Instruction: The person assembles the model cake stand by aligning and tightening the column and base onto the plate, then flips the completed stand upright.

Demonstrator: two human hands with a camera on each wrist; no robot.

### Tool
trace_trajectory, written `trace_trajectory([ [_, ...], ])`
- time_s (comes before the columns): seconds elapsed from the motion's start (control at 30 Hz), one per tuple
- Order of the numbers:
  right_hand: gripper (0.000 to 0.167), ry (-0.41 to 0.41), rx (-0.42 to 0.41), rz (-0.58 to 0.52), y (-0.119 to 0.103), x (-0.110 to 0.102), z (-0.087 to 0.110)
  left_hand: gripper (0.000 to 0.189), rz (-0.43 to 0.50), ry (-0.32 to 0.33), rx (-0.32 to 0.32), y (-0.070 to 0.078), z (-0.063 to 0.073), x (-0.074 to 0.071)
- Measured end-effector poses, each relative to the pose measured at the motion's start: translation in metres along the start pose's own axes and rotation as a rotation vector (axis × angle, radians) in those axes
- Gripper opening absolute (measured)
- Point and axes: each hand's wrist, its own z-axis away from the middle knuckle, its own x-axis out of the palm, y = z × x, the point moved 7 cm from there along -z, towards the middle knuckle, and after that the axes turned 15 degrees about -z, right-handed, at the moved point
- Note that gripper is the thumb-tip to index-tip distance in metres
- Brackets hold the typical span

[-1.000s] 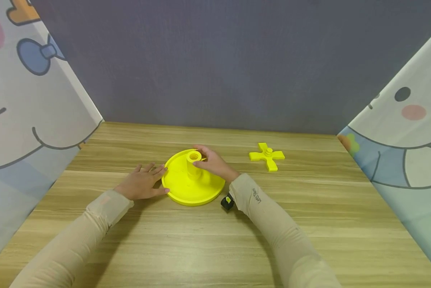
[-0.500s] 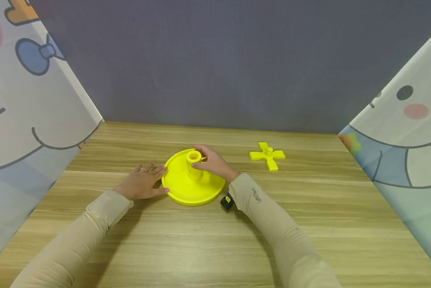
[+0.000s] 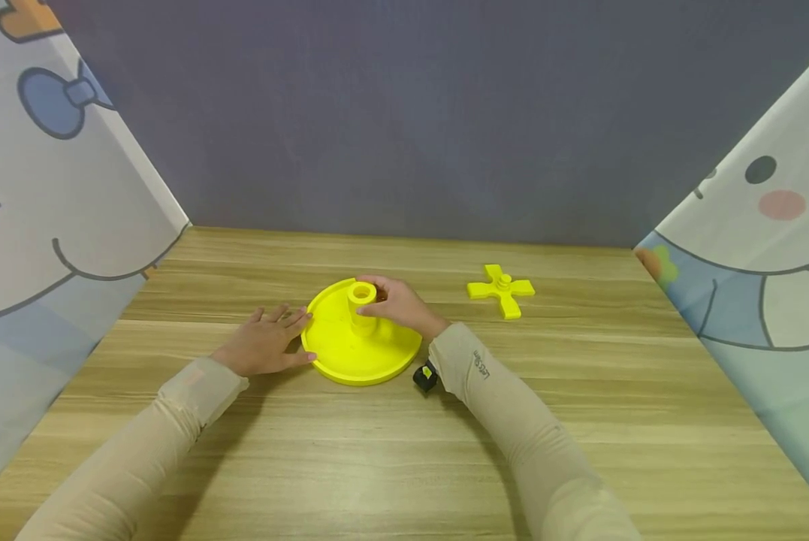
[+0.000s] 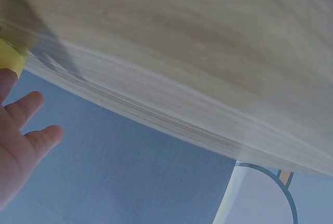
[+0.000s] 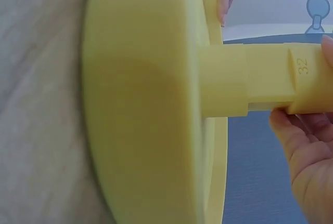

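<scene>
A yellow round dish with a raised rim lies on the table. From its middle rises a yellow hollow post, stepped in width and marked "32" in the right wrist view. My right hand grips the upper part of this post, thumb on the near side and fingers behind it. At the dish's left rim, my left hand lies with spread, nearly straight fingers, its thumb and index fingertip touching the edge. Only some fingers of the left hand and a yellow corner of the dish show in the left wrist view.
A flat yellow cross-shaped piece with a round knob at its centre lies to the right, beyond the right hand. A dark grey panel stands at the table's back edge, with printed cloth walls on both sides.
A small yellow projection seen beside the post's top, near the right fingers, no longer shows. Both hands keep nearly the same places, and the head view has shifted slightly.
</scene>
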Motion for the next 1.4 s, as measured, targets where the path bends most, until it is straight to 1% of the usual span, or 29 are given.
trace_trajectory([
  [0.13,0.058,0.021,-0.014,0.079,-0.002,0.0,0.0,0.08,-0.012,0.008,0.005,0.001,0.0,0.0],
  [0.37,0.051,-0.009,-0.1,0.296,-0.013,0.008,0.002,0.078,-0.028,0.039,0.008,0.002,0.001,-0.001],
  [0.47,0.052,0.007,-0.093,0.347,-0.015,0.01,0.004,0.077,-0.042,0.047,0.007,0.001,0.001,-0.001],
  [0.73,0.051,0.092,-0.092,0.304,-0.016,0.012,0.007,0.075,-0.068,0.065,0.016,0.002,0.001,0.0],
  [0.87,0.052,0.109,-0.072,0.309,-0.017,0.015,0.008,0.074,-0.09,0.071,0.023,0.0,0.002,0.0],
  [0.97,0.053,0.1,-0.048,0.29,-0.017,0.017,0.008,0.074,-0.103,0.068,0.028,-0.004,0.003,-0.001],
  [1.07,0.056,0.051,-0.024,0.235,-0.014,0.015,0.008,0.075,-0.107,0.056,0.039,-0.004,0.003,-0.002],
  [1.17,0.061,-0.036,0.02,0.186,-0.009,0.003,0.011,0.076,-0.098,0.041,0.051,-0.003,0.003,0.0],
  [1.23,0.064,-0.072,0.054,0.188,-0.008,-0.013,0.015,0.076,-0.091,0.038,0.05,-0.003,0.003,0.001],
  [1.27,0.064,-0.072,0.071,0.194,-0.008,-0.024,0.018,0.076,-0.088,0.038,0.047,-0.003,0.003,0.001],
  [1.33,0.065,-0.036,0.1,0.201,-0.008,-0.051,0.026,0.075,-0.085,0.041,0.04,-0.003,0.003,0.001],
  [1.4,0.063,0.031,0.136,0.214,-0.005,-0.082,0.037,0.075,-0.088,0.046,0.031,-0.003,0.003,0.0],
])
